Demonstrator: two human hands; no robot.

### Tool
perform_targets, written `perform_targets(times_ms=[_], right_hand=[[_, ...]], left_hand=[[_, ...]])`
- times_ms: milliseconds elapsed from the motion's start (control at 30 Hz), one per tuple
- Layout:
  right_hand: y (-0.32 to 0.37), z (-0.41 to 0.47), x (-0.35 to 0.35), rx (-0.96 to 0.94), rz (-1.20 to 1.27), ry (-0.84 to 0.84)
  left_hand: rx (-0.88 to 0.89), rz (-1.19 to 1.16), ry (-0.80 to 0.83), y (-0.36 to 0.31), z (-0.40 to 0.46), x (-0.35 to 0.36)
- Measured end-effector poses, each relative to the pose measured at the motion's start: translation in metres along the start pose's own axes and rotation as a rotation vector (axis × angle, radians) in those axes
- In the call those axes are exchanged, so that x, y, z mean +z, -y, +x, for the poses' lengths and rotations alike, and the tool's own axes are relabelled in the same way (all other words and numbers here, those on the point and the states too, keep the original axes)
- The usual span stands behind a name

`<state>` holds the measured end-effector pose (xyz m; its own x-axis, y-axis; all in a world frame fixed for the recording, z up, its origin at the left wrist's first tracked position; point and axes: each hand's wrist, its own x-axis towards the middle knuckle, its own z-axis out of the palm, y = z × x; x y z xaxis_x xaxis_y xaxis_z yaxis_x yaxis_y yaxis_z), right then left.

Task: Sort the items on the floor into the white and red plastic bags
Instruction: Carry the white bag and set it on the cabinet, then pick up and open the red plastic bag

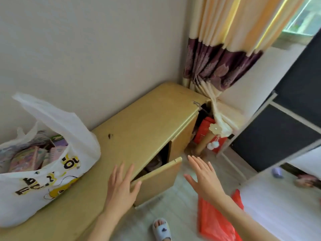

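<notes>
A white plastic bag (pixel 52 174) with printed letters stands on the low wooden cabinet (pixel 139 122) at the left, filled with several pastel books or boxes. A red plastic bag (pixel 213 221) lies flat on the floor at the lower right, partly under my right forearm. My left hand (pixel 121 186) hovers with fingers spread over the cabinet's front edge, above an open cabinet door (pixel 156 180). My right hand (pixel 205 178) is raised above the floor, fingers straight, holding nothing.
The cabinet door hangs ajar with dark items inside. A tied curtain (pixel 218 66) hangs in the corner above red packages (pixel 206 129). A dark framed panel (pixel 278 136) and a white surface (pixel 286 206) are at the right. My slippered foot (pixel 161 228) stands on the floor.
</notes>
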<state>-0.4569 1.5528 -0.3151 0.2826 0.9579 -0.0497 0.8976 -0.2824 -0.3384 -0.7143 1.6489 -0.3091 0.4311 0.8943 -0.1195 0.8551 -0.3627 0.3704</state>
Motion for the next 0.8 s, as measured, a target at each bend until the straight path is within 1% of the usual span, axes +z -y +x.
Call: perform_targets(times_ms=[100,200,300,400,567,733,800], right_hand=[[-0.032,-0.068,0.009,0.148,0.008,0.045],[-0.059,-0.120,0.012,0.287,0.073,0.017],[-0.087,-0.167,0.018,0.424,0.126,0.003],[-0.111,-0.198,0.024,0.526,0.193,-0.018],[-0.175,-0.225,0.035,0.611,0.235,-0.017],[-0.280,-0.235,0.038,0.603,0.225,0.067],[-0.323,-0.234,0.042,0.584,0.220,0.128]], left_hand=[[0.088,-0.030,0.127,-0.031,-0.024,0.044],[0.173,-0.005,0.271,-0.061,-0.044,0.077],[0.260,0.052,0.341,-0.092,-0.061,0.094],[0.281,0.035,0.380,-0.122,-0.076,0.113],[0.283,0.071,0.445,-0.178,-0.082,0.168],[0.248,0.082,0.473,-0.258,-0.072,0.250],[0.215,0.096,0.516,-0.288,-0.069,0.285]])
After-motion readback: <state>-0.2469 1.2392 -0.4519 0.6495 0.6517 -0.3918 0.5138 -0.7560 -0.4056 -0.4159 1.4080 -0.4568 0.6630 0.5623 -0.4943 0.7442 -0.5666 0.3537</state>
